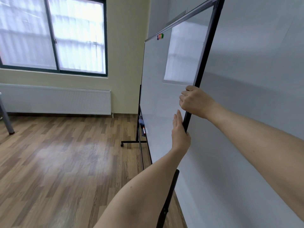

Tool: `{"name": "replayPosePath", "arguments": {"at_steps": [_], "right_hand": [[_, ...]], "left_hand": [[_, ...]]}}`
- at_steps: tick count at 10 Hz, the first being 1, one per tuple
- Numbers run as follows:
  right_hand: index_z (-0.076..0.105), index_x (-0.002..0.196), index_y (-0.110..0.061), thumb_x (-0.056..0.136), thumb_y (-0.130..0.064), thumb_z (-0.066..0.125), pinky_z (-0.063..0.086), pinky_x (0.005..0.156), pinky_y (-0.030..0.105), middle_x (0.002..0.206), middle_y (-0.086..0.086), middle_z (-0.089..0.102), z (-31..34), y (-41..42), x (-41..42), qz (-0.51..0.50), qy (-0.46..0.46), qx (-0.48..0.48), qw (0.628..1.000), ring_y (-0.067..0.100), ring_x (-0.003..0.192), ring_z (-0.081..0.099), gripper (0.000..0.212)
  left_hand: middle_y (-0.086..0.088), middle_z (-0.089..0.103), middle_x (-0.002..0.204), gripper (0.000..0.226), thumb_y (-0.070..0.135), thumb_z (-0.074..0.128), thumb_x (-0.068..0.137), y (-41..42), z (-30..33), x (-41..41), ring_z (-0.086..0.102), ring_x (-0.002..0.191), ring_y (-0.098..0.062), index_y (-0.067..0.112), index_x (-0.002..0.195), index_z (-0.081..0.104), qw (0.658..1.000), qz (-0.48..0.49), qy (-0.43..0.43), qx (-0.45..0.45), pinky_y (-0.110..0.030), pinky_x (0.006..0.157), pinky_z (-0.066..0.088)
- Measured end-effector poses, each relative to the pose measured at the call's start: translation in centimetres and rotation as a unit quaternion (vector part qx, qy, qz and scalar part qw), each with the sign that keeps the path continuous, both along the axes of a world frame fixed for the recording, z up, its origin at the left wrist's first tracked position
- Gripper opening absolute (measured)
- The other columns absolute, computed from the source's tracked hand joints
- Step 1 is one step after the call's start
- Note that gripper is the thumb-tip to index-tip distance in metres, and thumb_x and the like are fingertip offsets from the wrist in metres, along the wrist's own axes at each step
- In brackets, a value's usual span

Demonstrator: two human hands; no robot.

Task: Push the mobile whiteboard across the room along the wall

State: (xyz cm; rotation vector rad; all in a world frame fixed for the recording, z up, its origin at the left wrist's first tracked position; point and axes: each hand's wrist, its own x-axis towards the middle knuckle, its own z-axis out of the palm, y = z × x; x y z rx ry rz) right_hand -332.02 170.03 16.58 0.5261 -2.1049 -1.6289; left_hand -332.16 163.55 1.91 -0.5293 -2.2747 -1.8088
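The mobile whiteboard (164,89) stands on a black wheeled frame, close beside the grey wall (255,79) on the right. I see it edge-on from its near end. My right hand (195,100) grips the black near upright of the frame at about chest height, fingers wrapped onto the white face. Just below it, my left hand (180,130) holds the same upright, its fingers lying flat along the board's face and the thumb hidden behind the frame. Coloured magnets (160,36) cling near the board's top edge.
A marker tray (142,127) with an eraser and a red marker hangs low on the board. One caster foot (122,143) sticks out onto the wooden floor (65,162). Ahead are a window wall with a white radiator (57,101); a grey table leg (7,119) stands far left.
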Motion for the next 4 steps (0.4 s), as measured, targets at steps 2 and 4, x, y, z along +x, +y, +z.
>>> {"name": "replayPosePath", "arguments": {"at_steps": [2, 4], "right_hand": [[0.059, 0.049, -0.02, 0.057, 0.011, 0.072, 0.05, 0.071, 0.03, 0.048, -0.004, 0.055, -0.4, 0.0, 0.0, -0.023, -0.005, -0.019, 1.0, 0.019, 0.052, 0.053, 0.034], [0.07, 0.108, -0.02, 0.092, -0.005, 0.062, 0.025, 0.117, 0.048, 0.124, 0.003, 0.068, -1.6, -0.3, 2.9, 0.014, -0.022, -0.08, 0.996, 0.031, 0.138, 0.043, 0.023]], "left_hand": [[-0.008, 0.025, 0.161, 0.093, -0.006, 0.05, 0.083, -1.5, 0.8, -0.3, 0.047, 0.13, -0.036, 0.029, 0.153, -0.001, 0.997, -0.022, 0.011, -0.073, -0.042, 0.093, 0.051], [-0.014, 0.058, 0.135, 0.081, 0.029, 0.07, 0.089, -6.2, 2.9, 1.0, 0.061, 0.116, -0.03, 0.014, 0.152, 0.022, 0.989, -0.038, 0.026, -0.144, -0.039, 0.093, 0.051]]}}
